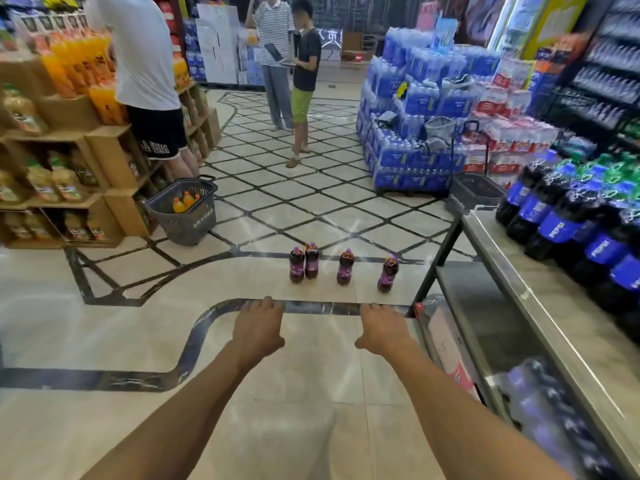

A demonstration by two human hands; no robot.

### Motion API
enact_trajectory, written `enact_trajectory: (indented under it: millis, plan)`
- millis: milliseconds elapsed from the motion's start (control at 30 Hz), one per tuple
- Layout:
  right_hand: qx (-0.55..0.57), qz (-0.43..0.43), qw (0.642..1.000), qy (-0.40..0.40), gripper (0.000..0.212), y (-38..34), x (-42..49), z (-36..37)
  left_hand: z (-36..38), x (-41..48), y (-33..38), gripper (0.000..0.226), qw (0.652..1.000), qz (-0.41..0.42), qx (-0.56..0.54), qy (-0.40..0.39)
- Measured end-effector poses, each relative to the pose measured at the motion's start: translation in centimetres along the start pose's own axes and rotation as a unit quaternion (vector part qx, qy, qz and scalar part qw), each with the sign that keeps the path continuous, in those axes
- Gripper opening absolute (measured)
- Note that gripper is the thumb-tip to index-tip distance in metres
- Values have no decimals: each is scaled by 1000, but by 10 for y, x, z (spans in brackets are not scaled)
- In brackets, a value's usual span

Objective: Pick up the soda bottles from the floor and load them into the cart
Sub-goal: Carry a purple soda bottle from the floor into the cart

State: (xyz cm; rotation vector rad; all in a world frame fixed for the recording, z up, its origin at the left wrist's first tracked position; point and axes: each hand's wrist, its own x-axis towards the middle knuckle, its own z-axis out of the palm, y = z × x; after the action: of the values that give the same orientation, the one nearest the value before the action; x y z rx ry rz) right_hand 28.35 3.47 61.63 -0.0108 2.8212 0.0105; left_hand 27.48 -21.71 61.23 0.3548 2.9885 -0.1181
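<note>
Purple soda bottles (344, 268), four, on floor (104, 323).

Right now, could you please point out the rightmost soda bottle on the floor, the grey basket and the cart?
rightmost soda bottle (388, 276), head view, on its purple body.
grey basket (188, 226), head view, on its front wall.
cart (512, 265), head view, on its bare top shelf.

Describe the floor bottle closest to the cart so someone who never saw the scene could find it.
Start at the metal cart on the right. On the floor left of its black front leg stand four purple soda bottles in a row. The rightmost bottle is the one: alone at the end nearest that leg, while the two at the far left touch.
</note>
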Motion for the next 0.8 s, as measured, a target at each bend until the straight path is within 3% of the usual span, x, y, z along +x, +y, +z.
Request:
enact_trajectory:
  millis: [500, 800]
  plan:
    - [7, 14, 1000, 13, 57, -8, 196, -56, -8, 218, -67, 66, 1000, 18, -15, 11]
    - [37, 1, 999, -2, 59, -1, 351, -89, -30, 365, -110, 64, 999, 10, 34, -9]
